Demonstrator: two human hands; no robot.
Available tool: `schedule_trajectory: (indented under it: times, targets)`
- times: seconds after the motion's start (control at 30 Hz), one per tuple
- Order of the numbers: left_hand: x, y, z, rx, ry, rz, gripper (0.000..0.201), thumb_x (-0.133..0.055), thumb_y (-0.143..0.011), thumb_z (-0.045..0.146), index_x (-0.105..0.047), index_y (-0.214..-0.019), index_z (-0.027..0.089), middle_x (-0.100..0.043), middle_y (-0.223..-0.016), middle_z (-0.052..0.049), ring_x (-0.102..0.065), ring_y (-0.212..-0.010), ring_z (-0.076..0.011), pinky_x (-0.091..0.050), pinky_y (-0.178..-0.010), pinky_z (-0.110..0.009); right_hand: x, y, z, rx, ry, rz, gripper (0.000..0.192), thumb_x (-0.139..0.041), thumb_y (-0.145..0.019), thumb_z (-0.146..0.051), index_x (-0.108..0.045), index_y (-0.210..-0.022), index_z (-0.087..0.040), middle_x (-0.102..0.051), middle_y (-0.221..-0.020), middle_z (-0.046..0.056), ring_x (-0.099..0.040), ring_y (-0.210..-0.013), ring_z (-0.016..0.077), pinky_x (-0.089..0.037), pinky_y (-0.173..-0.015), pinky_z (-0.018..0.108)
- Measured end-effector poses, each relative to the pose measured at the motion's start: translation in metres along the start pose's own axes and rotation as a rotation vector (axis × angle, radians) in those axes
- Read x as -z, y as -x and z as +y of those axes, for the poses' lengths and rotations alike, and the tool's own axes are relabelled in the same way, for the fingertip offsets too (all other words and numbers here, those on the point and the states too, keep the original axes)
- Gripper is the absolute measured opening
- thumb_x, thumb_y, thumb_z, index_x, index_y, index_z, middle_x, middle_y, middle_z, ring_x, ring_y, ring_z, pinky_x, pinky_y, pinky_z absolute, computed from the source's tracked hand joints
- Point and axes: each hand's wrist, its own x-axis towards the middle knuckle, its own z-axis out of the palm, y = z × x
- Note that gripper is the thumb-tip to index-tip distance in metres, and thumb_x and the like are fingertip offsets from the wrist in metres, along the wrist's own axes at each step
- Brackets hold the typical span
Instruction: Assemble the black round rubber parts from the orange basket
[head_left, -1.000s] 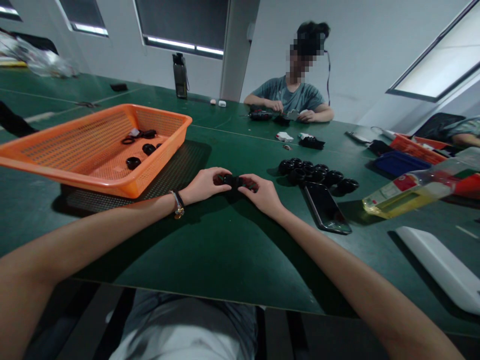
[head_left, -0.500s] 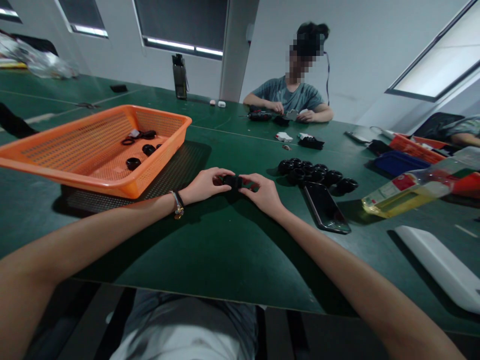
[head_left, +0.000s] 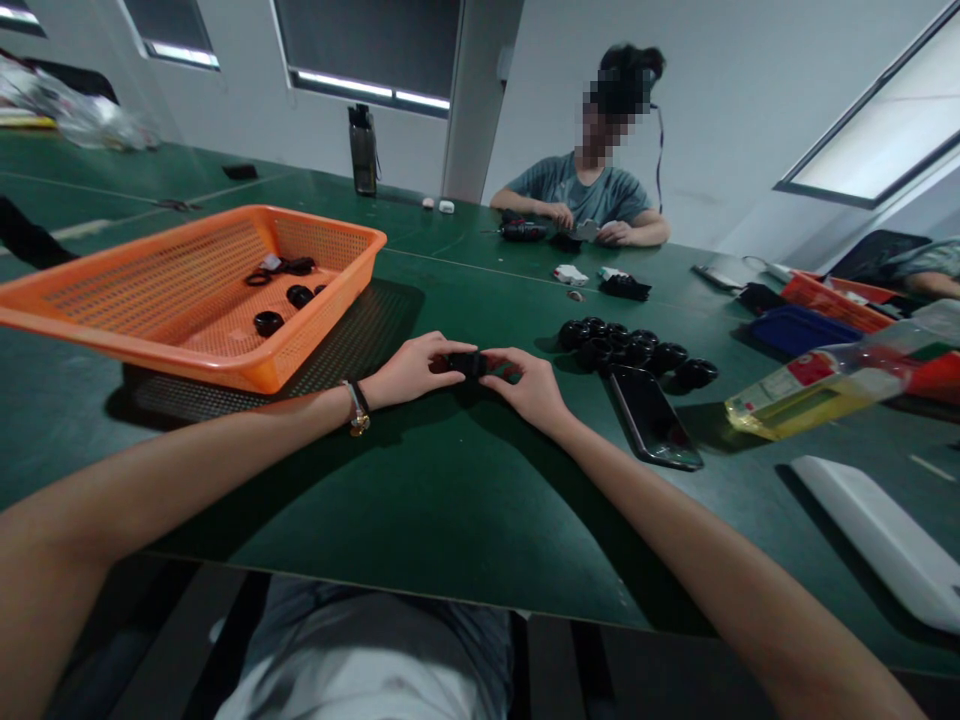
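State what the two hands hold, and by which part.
A small black part, pinched at its two ends between left hand and right hand.

Basket (head_left: 315,330) left, phone (head_left: 652,412) right.

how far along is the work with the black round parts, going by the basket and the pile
A few black parts already lie in the orange basket. The left hand and right hand together hold one black part over the green table. A pile of black parts sits beside the phone, apparently untouched.
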Motion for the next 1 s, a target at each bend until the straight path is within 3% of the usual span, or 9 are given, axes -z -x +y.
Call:
schedule_trajectory:
  times: [0.77, 1.0]
  targets:
    - [0.0018, -0.0016, -0.005, 0.02, 0.041, -0.034, 0.039, -0.061, -0.074, 0.025, -0.06, -0.112, 0.019, -0.051, -0.084, -0.001, -0.051, -0.073, -0.0114, -0.045, -0.069, -0.025, 0.0005, 0.0006, -0.0004, 0.058, 0.084, -0.015, 0.029, -0.062, -0.071, -0.018, -0.067, -0.099, -0.022, -0.068, -0.089, 0.004, -0.061, -0.074, 0.0157, -0.049, -0.068, 0.031]
    - [0.0007, -0.0026, -0.0072, 0.015, 0.061, -0.035, 0.039, -0.061, -0.073, 0.025, -0.059, -0.112, 0.019, -0.051, -0.085, -0.001, -0.052, -0.075, -0.0121, -0.045, -0.071, -0.025, -0.0018, 0.0009, -0.0009, 0.019, 0.027, 0.013, 0.03, -0.063, -0.069, -0.018, -0.065, -0.099, -0.021, -0.069, -0.088, 0.003, -0.062, -0.075, 0.0163, -0.051, -0.072, 0.033]
